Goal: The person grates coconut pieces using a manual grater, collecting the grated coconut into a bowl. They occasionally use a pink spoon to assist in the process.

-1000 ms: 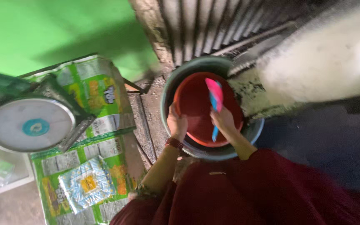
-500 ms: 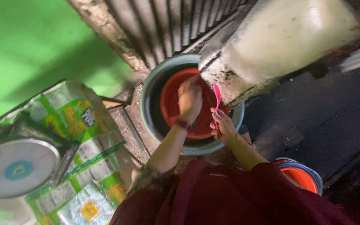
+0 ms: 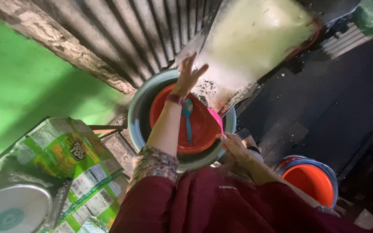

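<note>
Corrugated metal wall (image 3: 152, 26), green wall (image 3: 26, 90), grey basin (image 3: 140, 113), red bowl (image 3: 203, 129)

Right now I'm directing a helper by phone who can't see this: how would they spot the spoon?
Find the big grey-green basin against the corrugated metal wall; a red bowl sits inside it. The spoon lies in that red bowl, just right of the left hand's forearm. It is the only light blue thing there, slim-handled, unlike the pink piece by the right hand.

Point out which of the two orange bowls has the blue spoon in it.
The orange bowl nested in the grey basin, under the left hand; the other orange bowl sits lower right, blue-rimmed, without a spoon.
</note>
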